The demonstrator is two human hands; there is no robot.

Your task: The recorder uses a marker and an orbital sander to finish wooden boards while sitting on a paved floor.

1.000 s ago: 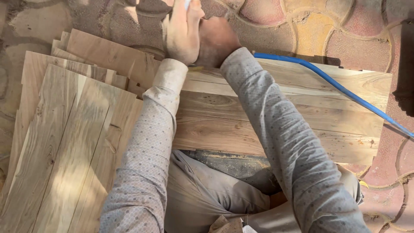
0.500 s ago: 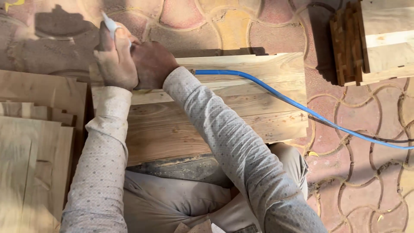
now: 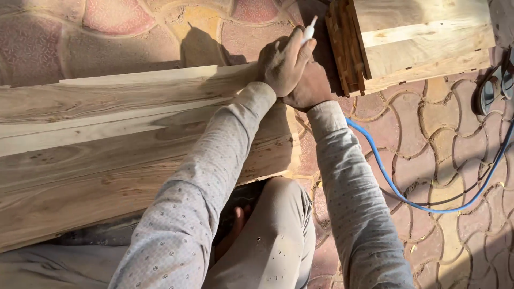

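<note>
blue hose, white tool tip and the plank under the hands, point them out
blue hose (image 3: pixel 393 187), head view, on its curve over the paving
white tool tip (image 3: pixel 309 32), head view, on the end above the fingers
plank (image 3: pixel 118 139), head view, on its bare top face

Both hands now sit at the right-hand end of the wooden board, the left hand and right hand pressed together, where a second ago they worked at its far left end. The white tool travels with them, and the stacked wooden frames come into sight just beside them.

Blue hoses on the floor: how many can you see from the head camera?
1. The blue hose emerges beside the right sleeve, loops over the paving stones and rises toward the right edge. Its ends are hidden.
</note>
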